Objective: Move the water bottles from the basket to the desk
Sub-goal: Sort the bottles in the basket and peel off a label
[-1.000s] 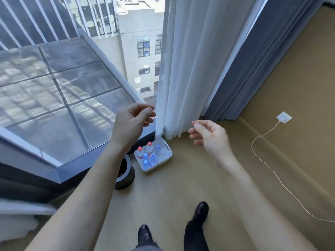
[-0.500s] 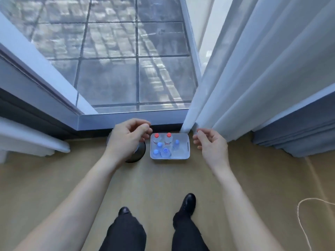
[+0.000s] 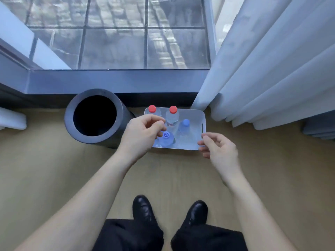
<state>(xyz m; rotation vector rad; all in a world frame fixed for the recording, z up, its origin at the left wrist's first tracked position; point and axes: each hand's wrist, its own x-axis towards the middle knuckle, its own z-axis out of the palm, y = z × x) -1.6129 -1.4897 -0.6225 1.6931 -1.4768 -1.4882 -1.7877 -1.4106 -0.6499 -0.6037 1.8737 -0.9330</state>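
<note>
A white basket (image 3: pixel 198 115) stands on the wooden floor by the window. Several clear water bottles stand upright in it: two with red caps (image 3: pixel 173 109) at the far side, two with blue caps (image 3: pixel 186 122) nearer me. My left hand (image 3: pixel 143 132) hovers over the basket's left half, fingers loosely curled, empty, and hides part of the bottles. Empty as well, my right hand (image 3: pixel 218 148) hangs with fingers apart at the basket's near right corner. No desk is in view.
A dark round bin (image 3: pixel 95 116) stands directly left of the basket. White curtains (image 3: pixel 262 73) hang right of it, touching the floor. The window sill (image 3: pixel 116 81) runs behind. My two black shoes (image 3: pixel 143 209) stand on the floor below.
The view has closed in on the basket, which now looks much larger. Both hands have come down over it, the left above the bottles, the right at the near right corner.
</note>
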